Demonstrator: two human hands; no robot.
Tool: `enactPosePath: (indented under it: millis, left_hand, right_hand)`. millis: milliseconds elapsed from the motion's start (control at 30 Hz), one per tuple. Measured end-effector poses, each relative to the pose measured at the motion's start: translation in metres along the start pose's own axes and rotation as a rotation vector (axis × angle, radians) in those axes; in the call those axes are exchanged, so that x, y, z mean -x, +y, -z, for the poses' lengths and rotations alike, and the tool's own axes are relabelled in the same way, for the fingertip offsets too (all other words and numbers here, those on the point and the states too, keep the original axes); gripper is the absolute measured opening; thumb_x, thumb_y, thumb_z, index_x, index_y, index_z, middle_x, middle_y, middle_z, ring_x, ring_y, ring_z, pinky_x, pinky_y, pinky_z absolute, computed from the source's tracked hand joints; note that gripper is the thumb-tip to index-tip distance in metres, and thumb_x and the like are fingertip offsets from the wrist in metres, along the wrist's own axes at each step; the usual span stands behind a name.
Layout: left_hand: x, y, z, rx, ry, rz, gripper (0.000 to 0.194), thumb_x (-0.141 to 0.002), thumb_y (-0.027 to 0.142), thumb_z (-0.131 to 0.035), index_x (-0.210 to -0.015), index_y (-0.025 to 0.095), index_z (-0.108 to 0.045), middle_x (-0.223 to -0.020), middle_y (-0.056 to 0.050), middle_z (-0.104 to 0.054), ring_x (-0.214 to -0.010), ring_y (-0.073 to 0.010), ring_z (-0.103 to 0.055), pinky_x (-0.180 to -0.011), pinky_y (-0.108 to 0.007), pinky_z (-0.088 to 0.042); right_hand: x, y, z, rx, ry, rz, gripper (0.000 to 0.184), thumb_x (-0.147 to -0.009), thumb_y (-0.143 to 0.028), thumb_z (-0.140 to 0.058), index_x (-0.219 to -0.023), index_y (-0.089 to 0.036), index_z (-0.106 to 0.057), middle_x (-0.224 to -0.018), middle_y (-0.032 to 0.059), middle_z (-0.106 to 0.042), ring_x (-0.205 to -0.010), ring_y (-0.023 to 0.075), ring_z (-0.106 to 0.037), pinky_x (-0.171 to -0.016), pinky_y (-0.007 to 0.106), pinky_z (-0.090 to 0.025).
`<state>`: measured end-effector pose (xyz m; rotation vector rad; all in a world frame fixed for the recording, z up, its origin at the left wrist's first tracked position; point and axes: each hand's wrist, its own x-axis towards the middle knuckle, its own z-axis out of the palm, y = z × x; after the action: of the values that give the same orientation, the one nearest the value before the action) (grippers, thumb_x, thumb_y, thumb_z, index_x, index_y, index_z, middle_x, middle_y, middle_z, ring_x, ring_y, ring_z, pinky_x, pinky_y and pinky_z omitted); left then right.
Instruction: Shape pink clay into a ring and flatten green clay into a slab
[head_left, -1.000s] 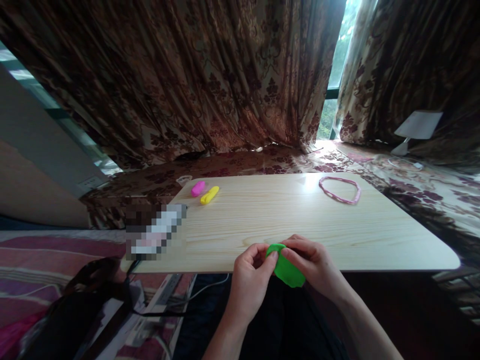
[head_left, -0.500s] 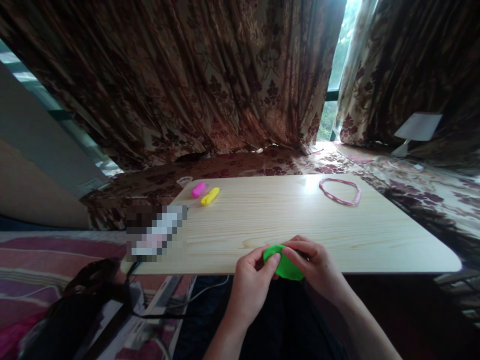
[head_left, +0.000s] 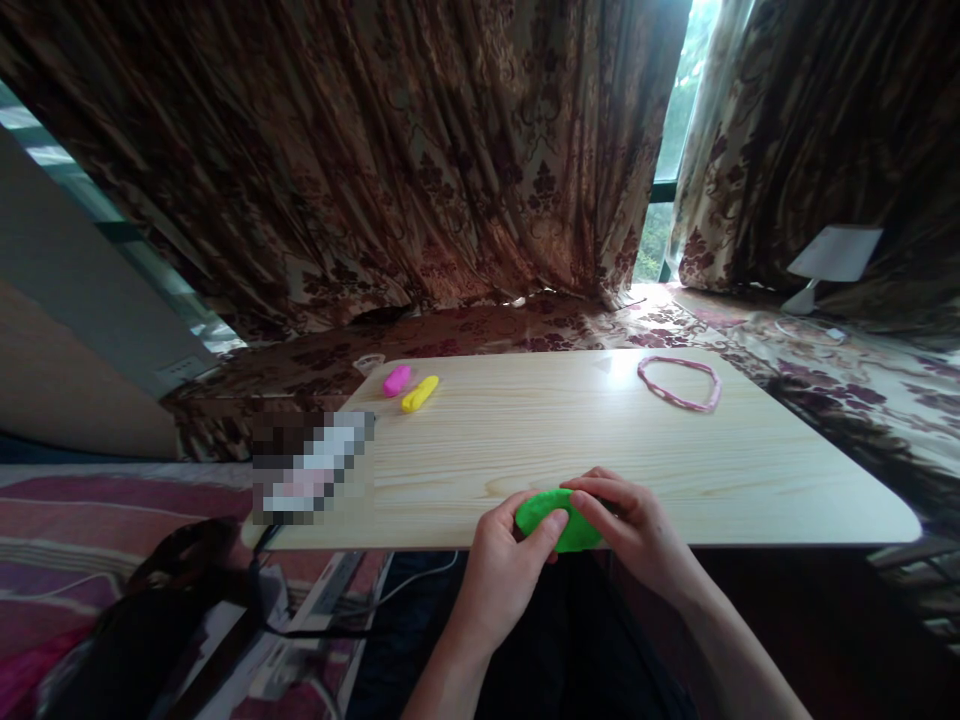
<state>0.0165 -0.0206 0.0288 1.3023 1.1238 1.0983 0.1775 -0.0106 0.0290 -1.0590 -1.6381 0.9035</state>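
Observation:
A flattened piece of bright green modelling clay is held at the table's near edge, between both hands. My left hand grips its left side, thumb pressed on the upper face and fingers beneath. On the right side, my right hand pinches the clay's edge, the thumb lying along its face; some of its fingertips are hidden behind the clay. A pink clay lump and a yellow clay lump lie side by side at the table's far left.
A pink loop lies on the far right of the light wooden table. A blurred-out object sits at the left edge. Behind are patterned curtains and a white lamp. A power strip lies below the table, left.
The green clay has turned a little and shifted slightly left, showing a wider, more elongated face. My right thumb has moved slightly away from my left thumb.

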Motion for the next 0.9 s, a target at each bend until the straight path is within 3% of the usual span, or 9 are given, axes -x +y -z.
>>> enactPosePath:
  millis: [167, 367, 467, 900]
  left_hand:
    - [0.0005, 0.0016, 0.0013, -0.022, -0.004, 0.003, 0.024, -0.078, 0.034, -0.063, -0.088, 0.014, -0.072, -0.065, -0.001, -0.062, -0.057, -0.0126, -0.053, -0.052, -0.021, -0.047]
    - [-0.0007, -0.0015, 0.002, 0.012, 0.023, 0.017, 0.028, -0.08, 0.037, -0.061, -0.095, 0.015, -0.068, -0.076, -0.003, -0.065, -0.065, -0.014, -0.054, -0.054, -0.023, -0.048]
    - [-0.0012, -0.0037, 0.0011, 0.014, 0.001, 0.027, 0.026, -0.079, 0.037, -0.062, -0.085, 0.013, -0.069, -0.071, -0.003, -0.064, -0.06, -0.0123, -0.052, -0.053, -0.022, -0.046]
    - [0.0012, -0.0037, 0.001, -0.026, 0.001, 0.008, 0.022, -0.079, 0.034, -0.062, -0.078, 0.013, -0.07, -0.064, -0.001, -0.06, -0.057, -0.0112, -0.051, -0.053, -0.021, -0.044]
  right_hand:
    - [-0.0001, -0.0004, -0.0006, -0.015, 0.021, -0.011, 0.021, -0.089, -0.029, -0.053, -0.098, -0.019, -0.07, -0.085, 0.0045, -0.062, -0.078, 0.0167, -0.058, -0.065, 0.027, -0.044]
    - [-0.0006, 0.0014, 0.0031, -0.04, 0.003, -0.017, 0.021, -0.088, -0.03, -0.054, -0.092, -0.018, -0.071, -0.081, 0.0041, -0.061, -0.076, 0.0164, -0.057, -0.064, 0.027, -0.043]
    - [-0.0007, 0.0004, 0.0032, -0.056, 0.03, -0.004, 0.021, -0.088, -0.03, -0.054, -0.089, -0.018, -0.071, -0.079, 0.0034, -0.06, -0.074, 0.0156, -0.055, -0.063, 0.027, -0.042]
    - [-0.0005, 0.0048, -0.0015, -0.121, 0.087, -0.01, 0.019, -0.088, -0.029, -0.055, -0.098, -0.021, -0.068, -0.089, 0.0039, -0.062, -0.081, 0.0162, -0.058, -0.067, 0.026, -0.045]
